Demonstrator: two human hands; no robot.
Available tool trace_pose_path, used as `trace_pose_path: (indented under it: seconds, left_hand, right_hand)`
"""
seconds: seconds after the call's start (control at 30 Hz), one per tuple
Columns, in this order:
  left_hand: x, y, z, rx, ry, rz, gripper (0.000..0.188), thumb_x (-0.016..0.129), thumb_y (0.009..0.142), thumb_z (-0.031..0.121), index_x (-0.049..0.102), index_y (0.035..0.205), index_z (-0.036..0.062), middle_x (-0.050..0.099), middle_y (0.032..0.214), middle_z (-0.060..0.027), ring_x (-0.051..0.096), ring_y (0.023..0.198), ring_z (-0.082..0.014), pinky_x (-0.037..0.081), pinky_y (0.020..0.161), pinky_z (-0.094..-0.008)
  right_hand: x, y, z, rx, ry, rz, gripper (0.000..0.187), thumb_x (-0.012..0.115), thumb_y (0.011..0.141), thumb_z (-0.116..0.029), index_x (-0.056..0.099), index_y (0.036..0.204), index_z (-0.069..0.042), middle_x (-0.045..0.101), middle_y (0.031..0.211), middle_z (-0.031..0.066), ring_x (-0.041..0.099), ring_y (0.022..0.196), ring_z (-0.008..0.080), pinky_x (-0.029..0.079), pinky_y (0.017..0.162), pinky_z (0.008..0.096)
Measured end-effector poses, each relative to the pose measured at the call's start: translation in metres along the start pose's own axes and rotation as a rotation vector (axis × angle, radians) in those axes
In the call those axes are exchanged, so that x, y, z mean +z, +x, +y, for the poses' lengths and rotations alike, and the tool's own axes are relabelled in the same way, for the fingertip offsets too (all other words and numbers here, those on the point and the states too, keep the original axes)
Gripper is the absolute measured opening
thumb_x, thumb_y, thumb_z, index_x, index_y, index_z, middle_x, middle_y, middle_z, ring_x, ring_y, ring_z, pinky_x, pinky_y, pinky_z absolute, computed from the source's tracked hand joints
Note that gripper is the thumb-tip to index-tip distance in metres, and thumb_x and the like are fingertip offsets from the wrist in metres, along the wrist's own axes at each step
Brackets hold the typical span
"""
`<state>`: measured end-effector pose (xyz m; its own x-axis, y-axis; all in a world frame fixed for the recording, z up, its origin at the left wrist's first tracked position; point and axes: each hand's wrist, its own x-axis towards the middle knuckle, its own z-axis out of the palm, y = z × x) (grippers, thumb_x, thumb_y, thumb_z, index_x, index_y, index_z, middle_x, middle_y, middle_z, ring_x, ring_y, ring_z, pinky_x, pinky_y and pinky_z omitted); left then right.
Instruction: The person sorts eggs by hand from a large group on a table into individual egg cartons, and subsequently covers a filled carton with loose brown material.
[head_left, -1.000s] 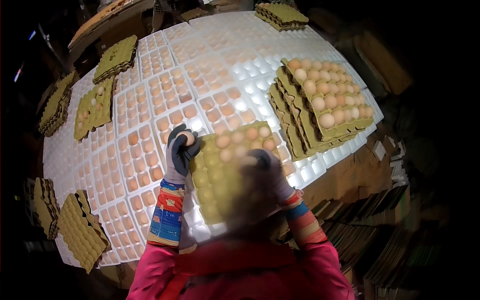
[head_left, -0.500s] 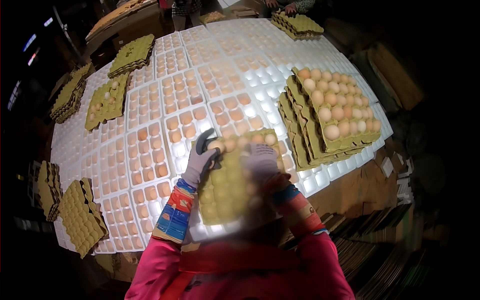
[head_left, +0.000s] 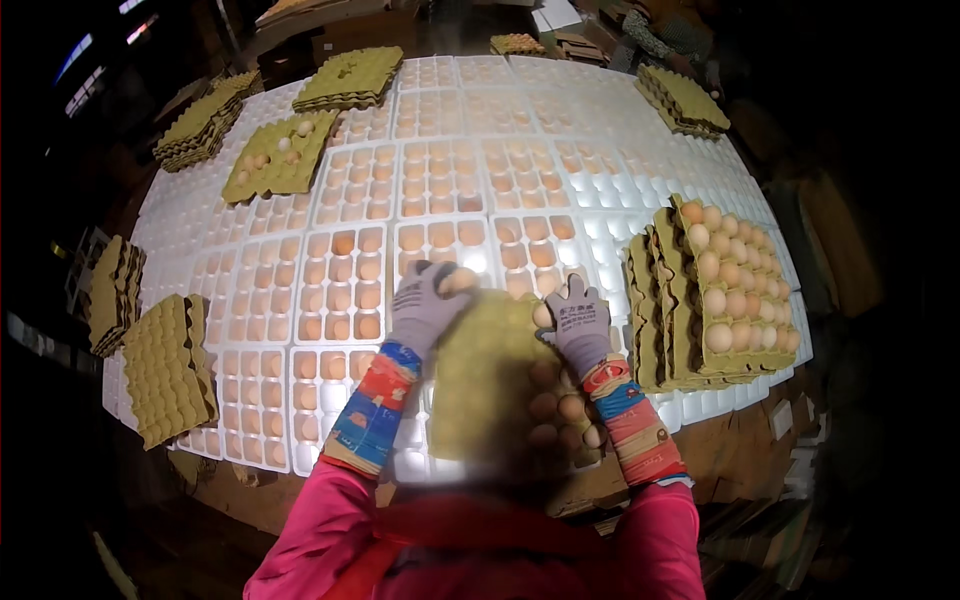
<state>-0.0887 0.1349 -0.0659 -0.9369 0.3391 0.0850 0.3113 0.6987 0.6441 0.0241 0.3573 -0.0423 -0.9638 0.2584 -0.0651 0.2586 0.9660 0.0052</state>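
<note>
An egg [head_left: 460, 281] is being pinched in the curled fingers of the gloved left hand [head_left: 424, 305] at the far-left corner of a pulp egg tray [head_left: 472, 370].
A second egg [head_left: 543, 316] is being touched by the gloved right hand [head_left: 581, 320], fingers spread; whether it is being gripped cannot be told. The shells are being judged light, stiff and easily cracked, best taken gently around the middle. The tray is being flanked by white cell trays [head_left: 620, 237] and, rightward, stacked pulp trays [head_left: 648, 312].
</note>
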Motion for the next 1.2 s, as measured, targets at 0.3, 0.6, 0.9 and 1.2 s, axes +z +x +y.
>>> trace_pose_path:
  seconds: [0.3, 0.6, 0.9, 1.2]
  left_hand:
    - [-0.025, -0.013, -0.05, 0.105, 0.244, 0.206, 0.039, 0.065, 0.08, 0.036, 0.061, 0.114, 0.0165, 0.056, 0.114, -0.0158, 0.058, 0.099, -0.0337, 0.047, 0.087, -0.0467]
    - [-0.018, -0.033, -0.121, -0.121, -0.627, 0.003, 0.047, 0.064, 0.087, 0.028, 0.055, 0.129, 0.0092, 0.062, 0.112, -0.0149, 0.062, 0.105, -0.0303, 0.05, 0.09, -0.0368]
    - [-0.019, -0.07, -0.073, 0.296, -0.259, 0.334, 0.039, 0.058, 0.081, -0.001, 0.057, 0.12, 0.0033, 0.059, 0.118, -0.0155, 0.057, 0.108, -0.0333, 0.05, 0.091, -0.0398]
    - [-0.068, -0.103, -0.099, 0.168, -0.166, 0.152, 0.043, 0.049, 0.094, 0.004, 0.045, 0.137, 0.0004, 0.047, 0.138, -0.0177, 0.046, 0.128, -0.0321, 0.039, 0.107, -0.039]
  right_hand:
    - [-0.012, 0.069, -0.04, -0.03, 0.317, 0.15, 0.043, 0.066, 0.074, -0.045, 0.064, 0.109, -0.02, 0.053, 0.12, 0.0134, 0.058, 0.107, 0.0317, 0.049, 0.085, 0.0478]
    - [0.029, 0.119, -0.109, -0.129, 0.287, 0.062, 0.037, 0.058, 0.086, -0.032, 0.059, 0.121, -0.023, 0.051, 0.132, 0.0186, 0.061, 0.106, 0.0359, 0.05, 0.085, 0.0475]
    - [0.006, 0.073, -0.134, -0.215, 0.829, 0.029, 0.056, 0.065, 0.082, -0.038, 0.053, 0.129, -0.01, 0.063, 0.12, 0.0166, 0.062, 0.105, 0.0351, 0.048, 0.092, 0.0422]
    - [-0.03, 0.004, -0.178, -0.36, 0.579, -0.104, 0.045, 0.07, 0.08, -0.029, 0.062, 0.12, -0.011, 0.066, 0.102, 0.0133, 0.064, 0.093, 0.0324, 0.051, 0.082, 0.04]
